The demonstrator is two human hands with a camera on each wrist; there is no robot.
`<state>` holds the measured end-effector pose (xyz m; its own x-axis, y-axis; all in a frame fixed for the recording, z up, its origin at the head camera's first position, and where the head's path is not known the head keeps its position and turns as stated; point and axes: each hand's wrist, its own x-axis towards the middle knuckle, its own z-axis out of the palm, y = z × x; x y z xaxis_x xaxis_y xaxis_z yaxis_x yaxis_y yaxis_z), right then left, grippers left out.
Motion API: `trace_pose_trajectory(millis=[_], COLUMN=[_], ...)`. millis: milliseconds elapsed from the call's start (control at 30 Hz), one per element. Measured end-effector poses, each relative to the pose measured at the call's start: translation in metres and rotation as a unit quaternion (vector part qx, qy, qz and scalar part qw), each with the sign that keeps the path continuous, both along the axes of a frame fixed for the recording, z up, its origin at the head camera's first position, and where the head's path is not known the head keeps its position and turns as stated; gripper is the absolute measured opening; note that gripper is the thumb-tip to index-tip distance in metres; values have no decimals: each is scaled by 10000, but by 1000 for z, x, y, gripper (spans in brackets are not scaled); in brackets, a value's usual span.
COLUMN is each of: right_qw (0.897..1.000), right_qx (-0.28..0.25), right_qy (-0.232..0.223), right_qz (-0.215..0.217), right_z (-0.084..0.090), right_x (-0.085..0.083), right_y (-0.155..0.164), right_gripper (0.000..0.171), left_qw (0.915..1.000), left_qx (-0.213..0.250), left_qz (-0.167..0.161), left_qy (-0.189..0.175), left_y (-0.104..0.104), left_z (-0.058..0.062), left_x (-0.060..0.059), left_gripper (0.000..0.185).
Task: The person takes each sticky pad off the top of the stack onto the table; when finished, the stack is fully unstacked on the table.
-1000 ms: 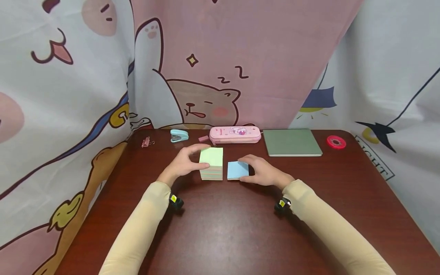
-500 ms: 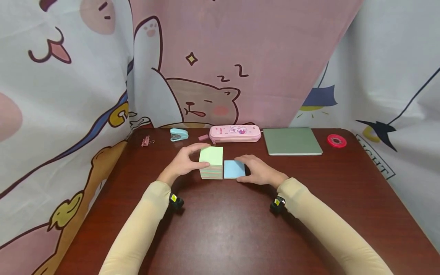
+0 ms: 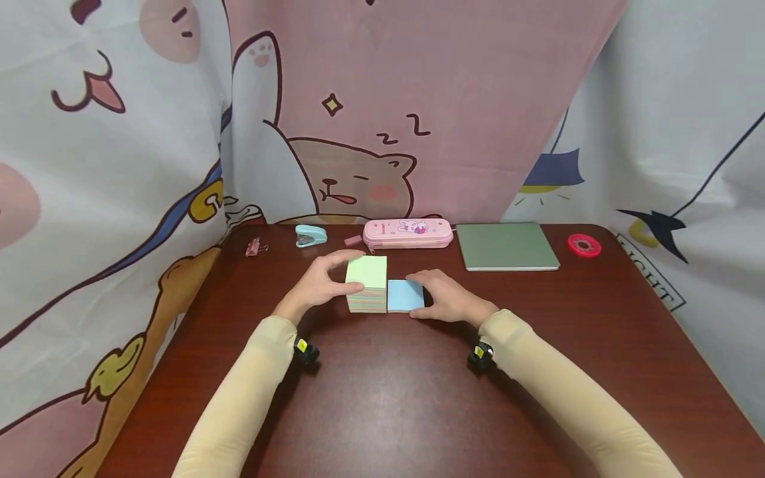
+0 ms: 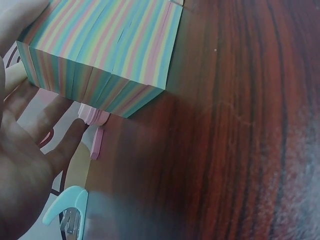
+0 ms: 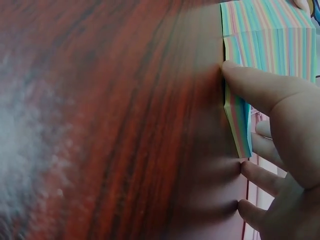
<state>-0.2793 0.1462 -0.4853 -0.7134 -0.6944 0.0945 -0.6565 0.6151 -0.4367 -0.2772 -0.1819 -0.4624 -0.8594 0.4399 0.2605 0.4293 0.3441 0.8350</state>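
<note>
A tall, square stack of sticky notes (image 3: 367, 273) stands mid-table, pale green on top with striped pastel sides. My left hand (image 3: 317, 282) grips it from the left, thumb at the front side and fingers behind. In the left wrist view its striped side (image 4: 100, 55) fills the top. Right beside it lies a low stack of sticky notes (image 3: 404, 296), blue on top. My right hand (image 3: 451, 299) holds this low stack between thumb and fingers at its right end. The right wrist view has the low stack's edge (image 5: 237, 120) against the taller one.
Along the back of the table (image 3: 382, 398) lie a pink binder clip (image 3: 254, 247), a light-blue stapler (image 3: 311, 236), a small pink block (image 3: 353, 240), a pink pencil case (image 3: 409, 234), a green notebook (image 3: 508, 247) and a red tape roll (image 3: 584, 245). Printed cloth hangs behind.
My right hand has slid the low blue-topped stack leftward until it meets the tall stack. The left hand and the tall stack have stayed in place.
</note>
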Motion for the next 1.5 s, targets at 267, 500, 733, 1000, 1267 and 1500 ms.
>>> trace_pose_trajectory(millis=[267,500,733,1000,1267,1500], right_qw=[9994,9955,9968,9943,9911,9949], right_qx=[-305,-895,-610,-800,-1243,-828], right_qy=[-6,293,442,686,460,241], right_qz=[-182,93,262,154,-111,-516], right_z=[15,48,55,56,53,30], right_x=[0,2,0,-2,0,7], right_y=[-13,-53,-77,-64,-10,47], right_gripper=[96,98,91,82,81,79], left_qw=[9999,9994,9988,9982,9993,9991], left_qx=[117,321,421,264,-48,-28], left_qz=[-30,-99,-255,-361,-101,133], left_qy=[-44,-36,-55,-398,-353,-404], left_y=[0,1,7,3,0,-1], left_z=[-1,-1,2,1,-4,-9], left_x=[1,0,0,-1,0,2], left_gripper=[66,66,69,82,74,74])
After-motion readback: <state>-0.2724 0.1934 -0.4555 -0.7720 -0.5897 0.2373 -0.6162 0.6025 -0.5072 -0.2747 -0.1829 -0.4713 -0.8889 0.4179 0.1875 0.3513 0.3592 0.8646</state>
